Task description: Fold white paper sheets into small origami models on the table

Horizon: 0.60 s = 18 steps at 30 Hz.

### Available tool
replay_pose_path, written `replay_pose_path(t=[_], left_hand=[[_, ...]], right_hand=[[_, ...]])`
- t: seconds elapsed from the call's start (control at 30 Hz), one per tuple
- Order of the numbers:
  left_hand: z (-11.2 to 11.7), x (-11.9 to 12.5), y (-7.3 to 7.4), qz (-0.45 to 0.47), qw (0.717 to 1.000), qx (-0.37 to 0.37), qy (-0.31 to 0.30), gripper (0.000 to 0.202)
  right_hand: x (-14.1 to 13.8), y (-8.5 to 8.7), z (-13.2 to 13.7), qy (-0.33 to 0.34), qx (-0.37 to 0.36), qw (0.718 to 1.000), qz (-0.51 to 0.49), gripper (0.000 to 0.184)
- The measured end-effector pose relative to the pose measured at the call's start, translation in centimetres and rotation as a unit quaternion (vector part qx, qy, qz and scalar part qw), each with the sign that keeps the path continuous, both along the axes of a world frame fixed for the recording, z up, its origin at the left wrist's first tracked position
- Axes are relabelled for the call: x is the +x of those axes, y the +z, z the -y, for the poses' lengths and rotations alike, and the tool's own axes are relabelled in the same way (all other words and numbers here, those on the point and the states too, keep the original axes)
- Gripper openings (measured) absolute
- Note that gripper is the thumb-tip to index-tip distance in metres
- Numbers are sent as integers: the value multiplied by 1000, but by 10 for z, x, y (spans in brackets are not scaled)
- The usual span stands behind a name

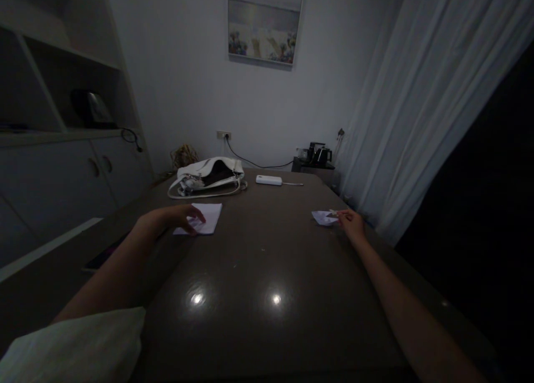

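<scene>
On the left of the table, my left hand [183, 217] rests over a white sheet or stack of paper [212, 213]. Its fingers are spread and bent, with the fingertips at or just above the paper. Farther right, my right hand [351, 224] pinches the near edge of a small folded piece of white paper [321, 219]. That piece lies low over the tabletop; whether it touches the surface is hard to see. Something small and pale shows at the right fingertips, too small to name.
A white handbag [208, 174] gapes open at the back of the dark table [250, 294]. Right of it lies a white power bank-like block [269, 180] with a short cable. A dark flat device [106, 254] sits partly behind my left forearm. Curtains [400, 94] hang at right.
</scene>
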<state>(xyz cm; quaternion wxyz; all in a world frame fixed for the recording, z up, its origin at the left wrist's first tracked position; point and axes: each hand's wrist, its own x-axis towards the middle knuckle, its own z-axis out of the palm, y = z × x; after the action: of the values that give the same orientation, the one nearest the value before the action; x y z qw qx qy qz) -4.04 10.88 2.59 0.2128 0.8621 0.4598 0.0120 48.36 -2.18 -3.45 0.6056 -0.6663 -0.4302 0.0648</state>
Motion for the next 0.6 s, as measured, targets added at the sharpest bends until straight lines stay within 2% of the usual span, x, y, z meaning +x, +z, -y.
replay_pose_path(t=[0.4,0.6], left_hand=[[14,7,13,3,1000,-22,13,34],[15,8,14,-12,1000,-28,5,39]], right_hand=[[1,-2,-1,2,-1,1000,-3,29],[1,-2,-1,-5,0,1000,3,30]])
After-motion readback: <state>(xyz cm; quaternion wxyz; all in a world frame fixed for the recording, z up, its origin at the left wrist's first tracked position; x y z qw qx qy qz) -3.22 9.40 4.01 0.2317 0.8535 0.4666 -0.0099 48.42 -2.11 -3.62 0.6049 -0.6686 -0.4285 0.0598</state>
